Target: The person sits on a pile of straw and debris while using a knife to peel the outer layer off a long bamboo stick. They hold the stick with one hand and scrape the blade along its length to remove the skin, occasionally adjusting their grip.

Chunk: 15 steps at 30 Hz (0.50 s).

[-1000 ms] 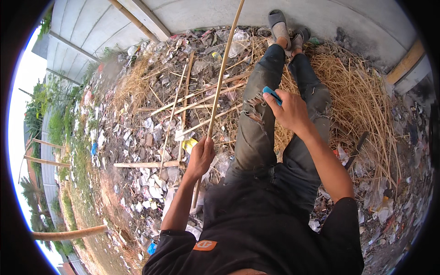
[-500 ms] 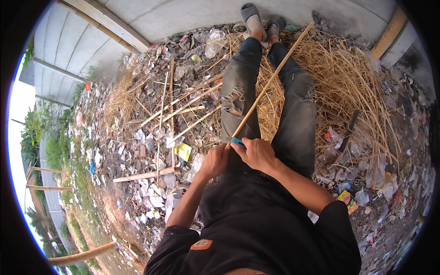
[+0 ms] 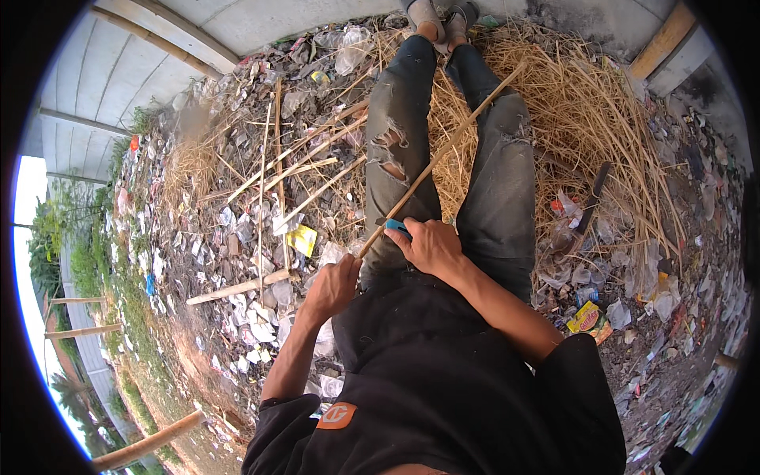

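Observation:
A long, thin bamboo strip slants across my legs, from the straw down to my lap. Its near end is gripped in my left hand, fingers closed round it. My right hand is closed on a blue-handled tool, which lies against the strip a short way up from the left hand. A small dark part of the tool, seemingly a blade, shows at the strip; most of the handle is hidden by the fingers.
Straw lies heaped around my legs. Several loose bamboo strips and a thicker bamboo piece rest on littered ground to the left. A dark, flat blade-like piece lies at the right. A grey wall stands beyond my feet.
My left hand has drawn the strip toward the lower left, away from the right hand, so the strip's far end is nearer. The right hand stays over my lap. The view has shifted slightly.

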{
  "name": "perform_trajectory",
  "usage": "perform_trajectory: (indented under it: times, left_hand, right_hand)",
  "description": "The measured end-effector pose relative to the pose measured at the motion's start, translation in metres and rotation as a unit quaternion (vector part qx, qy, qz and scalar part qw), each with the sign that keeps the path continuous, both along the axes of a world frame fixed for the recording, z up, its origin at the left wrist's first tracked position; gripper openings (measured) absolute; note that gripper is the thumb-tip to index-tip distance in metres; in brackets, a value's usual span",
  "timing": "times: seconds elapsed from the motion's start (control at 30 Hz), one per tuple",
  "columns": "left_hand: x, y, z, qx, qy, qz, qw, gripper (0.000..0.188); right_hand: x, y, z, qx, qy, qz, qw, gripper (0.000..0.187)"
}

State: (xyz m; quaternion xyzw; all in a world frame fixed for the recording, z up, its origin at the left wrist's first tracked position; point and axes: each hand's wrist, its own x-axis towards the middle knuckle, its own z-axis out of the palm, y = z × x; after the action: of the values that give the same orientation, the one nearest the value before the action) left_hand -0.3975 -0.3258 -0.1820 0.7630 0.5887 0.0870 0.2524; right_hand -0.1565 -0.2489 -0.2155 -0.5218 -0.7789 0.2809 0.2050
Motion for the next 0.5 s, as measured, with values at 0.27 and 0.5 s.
perform_trajectory:
  times: [0.27, 0.5]
  left_hand:
    - [-0.103, -0.203, 0.045, -0.097, 0.104, 0.158, 0.977, 0.023]
    - [-0.198, -0.413, 0.019, -0.031, 0.188, 0.263, 0.946, 0.015]
  right_hand:
    - [0.01, 0.014, -0.026, -0.037, 0.011, -0.104, 0.994, 0.06]
    - [0.095, 0.086, 0.001, 0.138, 0.163, -0.298, 0.93, 0.056]
